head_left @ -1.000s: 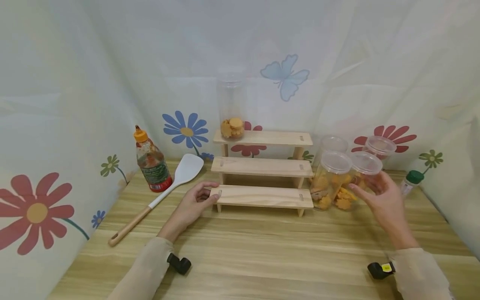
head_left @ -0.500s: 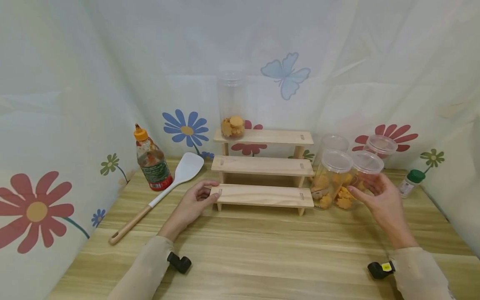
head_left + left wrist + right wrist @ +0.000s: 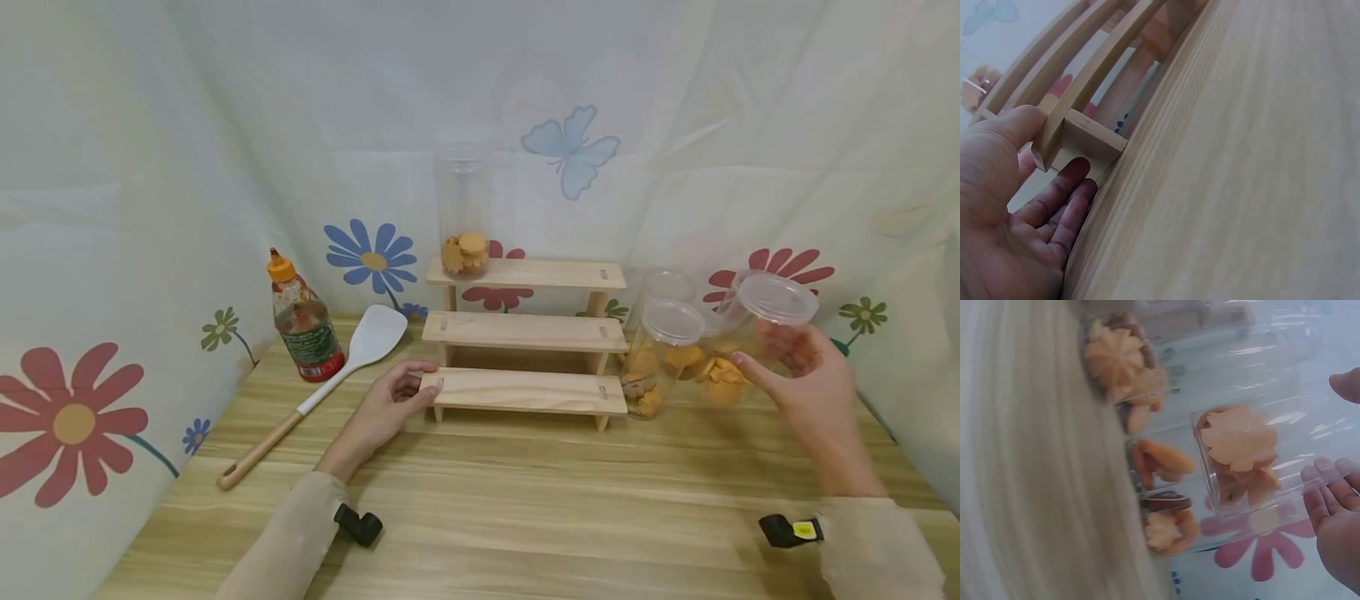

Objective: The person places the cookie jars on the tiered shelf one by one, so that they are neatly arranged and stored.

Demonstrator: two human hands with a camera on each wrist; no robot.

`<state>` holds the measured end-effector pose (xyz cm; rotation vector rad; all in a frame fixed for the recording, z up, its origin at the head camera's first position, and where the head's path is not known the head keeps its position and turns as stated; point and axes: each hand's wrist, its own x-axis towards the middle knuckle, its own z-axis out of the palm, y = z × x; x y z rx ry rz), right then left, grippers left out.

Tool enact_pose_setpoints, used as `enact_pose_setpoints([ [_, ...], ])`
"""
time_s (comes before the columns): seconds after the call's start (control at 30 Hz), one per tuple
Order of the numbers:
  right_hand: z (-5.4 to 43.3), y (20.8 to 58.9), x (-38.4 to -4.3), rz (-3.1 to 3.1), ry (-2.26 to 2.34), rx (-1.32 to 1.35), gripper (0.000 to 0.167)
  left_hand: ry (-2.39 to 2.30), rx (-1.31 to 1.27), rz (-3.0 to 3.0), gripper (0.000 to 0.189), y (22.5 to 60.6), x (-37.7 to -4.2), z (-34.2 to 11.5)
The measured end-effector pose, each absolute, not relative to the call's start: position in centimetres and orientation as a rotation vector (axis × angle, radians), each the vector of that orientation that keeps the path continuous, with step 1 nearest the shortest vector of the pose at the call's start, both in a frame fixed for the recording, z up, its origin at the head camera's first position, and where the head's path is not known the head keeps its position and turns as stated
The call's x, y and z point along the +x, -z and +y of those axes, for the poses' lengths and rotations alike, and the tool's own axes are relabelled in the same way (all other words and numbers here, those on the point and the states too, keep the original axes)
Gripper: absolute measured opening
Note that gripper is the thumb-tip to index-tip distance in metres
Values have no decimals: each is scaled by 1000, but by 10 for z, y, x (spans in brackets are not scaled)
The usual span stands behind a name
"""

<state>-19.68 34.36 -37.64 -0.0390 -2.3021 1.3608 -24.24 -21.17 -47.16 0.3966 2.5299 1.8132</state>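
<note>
My left hand point(image 3: 386, 408) holds the left end of the lowest shelf on a three-step wooden rack point(image 3: 525, 390). In the left wrist view its thumb lies on the shelf's edge, with fingers curled beneath. At the right, my right hand point(image 3: 813, 392) grips a clear lidded jar point(image 3: 776, 298) of flower-shaped cookies. The jar leans a little, and the right wrist view has its base point(image 3: 1241, 450) raised off the table. Another cookie jar point(image 3: 672, 321) stands by the rack's right end, with one more jar point(image 3: 667, 283) behind it. A tall cookie jar point(image 3: 463, 208) sits on the top shelf's left end.
Left of the rack stand a sauce bottle point(image 3: 307, 333) with an orange cap and a white spatula point(image 3: 375, 333) lying flat, its wooden handle toward the front. A small green-capped bottle point(image 3: 842, 346) is mostly hidden behind my right hand. A flower-printed curtain point(image 3: 570, 67) encloses the table.
My right hand has lifted the cookie jar from among the others and moved it right and up. My left hand stays on the rack.
</note>
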Motion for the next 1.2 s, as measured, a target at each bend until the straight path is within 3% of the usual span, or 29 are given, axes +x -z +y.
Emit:
enact_pose_setpoints([
  [0.2,343,350,-186,-2237,-1379,-34,41,-1815,401,2535,38,471,-243,-211],
  [0.63,337,285,-164,-2158,-1338,114,51,-1833,405,2516,39,473,-243,-211],
  [0.83,319,260,-177,-2124,-1497,210,58,-1817,408,2519,39,471,-241,-213],
  [1.2,253,229,-234,-2104,-1690,372,62,-1804,396,2520,40,469,-240,-212],
])
